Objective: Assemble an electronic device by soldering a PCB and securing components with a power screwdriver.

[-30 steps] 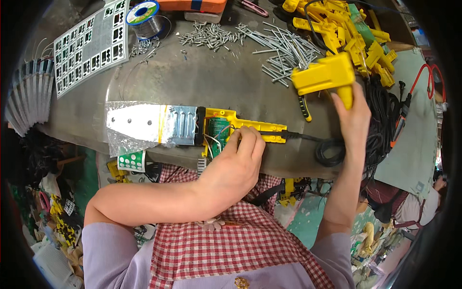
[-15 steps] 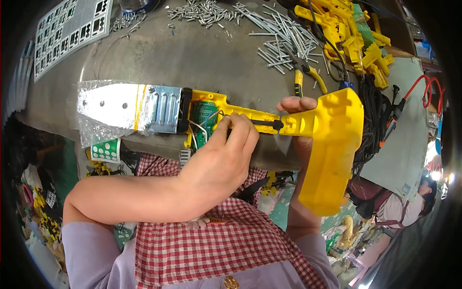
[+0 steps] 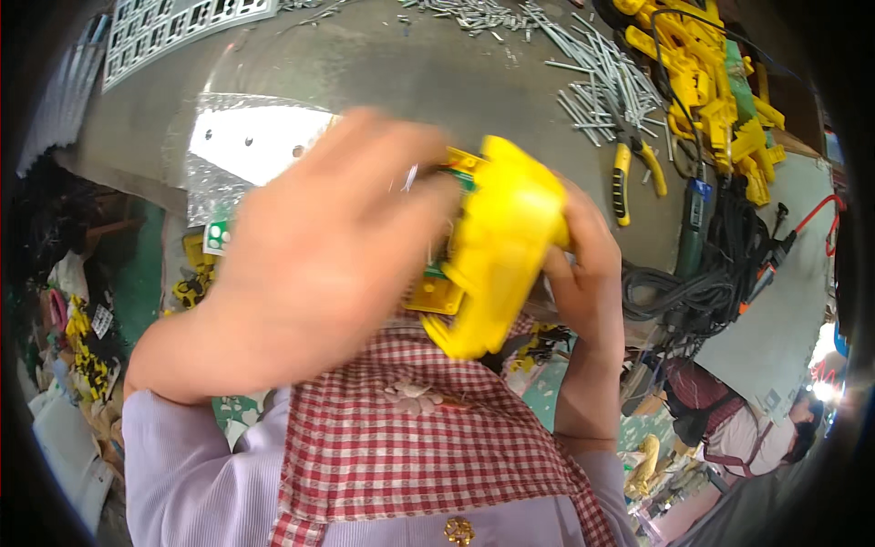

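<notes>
A yellow plastic housing [image 3: 510,237] is tilted up in front of me, with my right hand [image 3: 588,260] gripping its right side, fingers bent against it. My left hand [image 3: 337,242] is smeared by motion over the housing's left end; its fingers cannot be made out clearly. Between that hand and the yellow shell, bits of green circuit board [image 3: 467,180] show. To the left, a long pale metal plate [image 3: 264,135] in clear plastic wrap lies under my left hand, which hides its right end.
Small screws [image 3: 474,13] and long screws [image 3: 609,77] lie in heaps at the back. Yellow-handled pliers [image 3: 635,173], yellow plastic parts [image 3: 697,87] and coiled black cable [image 3: 670,296] are on the right. A label sheet [image 3: 178,32] lies far left. Another person [image 3: 752,424] is at far right.
My left hand has left the wires inside the housing and moved up and left, blurred. My right hand has tilted the housing and brought it leftward. The view has shifted.
</notes>
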A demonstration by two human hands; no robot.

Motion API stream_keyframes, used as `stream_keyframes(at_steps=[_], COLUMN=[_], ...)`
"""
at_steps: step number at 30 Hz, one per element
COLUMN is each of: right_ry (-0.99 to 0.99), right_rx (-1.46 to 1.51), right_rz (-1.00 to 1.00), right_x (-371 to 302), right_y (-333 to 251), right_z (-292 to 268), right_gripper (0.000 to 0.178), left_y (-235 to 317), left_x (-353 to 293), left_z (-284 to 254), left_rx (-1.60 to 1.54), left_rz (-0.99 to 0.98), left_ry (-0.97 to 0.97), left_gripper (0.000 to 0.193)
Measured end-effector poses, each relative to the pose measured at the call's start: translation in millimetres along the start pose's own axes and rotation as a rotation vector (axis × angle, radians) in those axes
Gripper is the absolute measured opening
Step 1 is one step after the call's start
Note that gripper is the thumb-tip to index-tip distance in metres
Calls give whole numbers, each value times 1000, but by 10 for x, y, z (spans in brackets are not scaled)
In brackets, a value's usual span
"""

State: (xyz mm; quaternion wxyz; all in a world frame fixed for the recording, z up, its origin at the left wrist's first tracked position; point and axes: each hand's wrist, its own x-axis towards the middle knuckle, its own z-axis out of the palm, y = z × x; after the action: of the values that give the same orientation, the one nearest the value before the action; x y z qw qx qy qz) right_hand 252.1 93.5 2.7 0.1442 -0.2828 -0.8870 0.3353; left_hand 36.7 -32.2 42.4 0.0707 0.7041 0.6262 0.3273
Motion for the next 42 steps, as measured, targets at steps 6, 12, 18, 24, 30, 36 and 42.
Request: stream_keyframes(at_steps=[6, 12, 18, 24, 30, 36, 42], right_ry=[-122, -41, 9, 146, 107, -138, -194], right_rx=[-280, -254, -324, -408, -82, -333, -527], right_rz=[-91, -10, -63, -74, -14, -278, -248], right_x=[118, 327, 265, 215, -102, 196, 213], right_y=[-48, -417, -362, -436, -12, 179, 201], right_z=[55, 197, 266, 244, 93, -149, -71], right_gripper=[50, 69, 83, 69, 40, 32, 28], left_y=[-17, -229, -308, 287, 264, 163, 107], left_x=[-659, -472, -443, 51, 374, 723, 594], left_z=[261, 421, 471, -54, 772, 649, 763], left_rx=[-506, -494, -494, -457, -37, -402, 144], left_rz=[-404, -232, -191, -20, 338, 175, 194], left_ry=[-200, -210, -153, -90, -225, -141, -2], left_gripper=[53, 45, 43, 44, 83, 81, 72])
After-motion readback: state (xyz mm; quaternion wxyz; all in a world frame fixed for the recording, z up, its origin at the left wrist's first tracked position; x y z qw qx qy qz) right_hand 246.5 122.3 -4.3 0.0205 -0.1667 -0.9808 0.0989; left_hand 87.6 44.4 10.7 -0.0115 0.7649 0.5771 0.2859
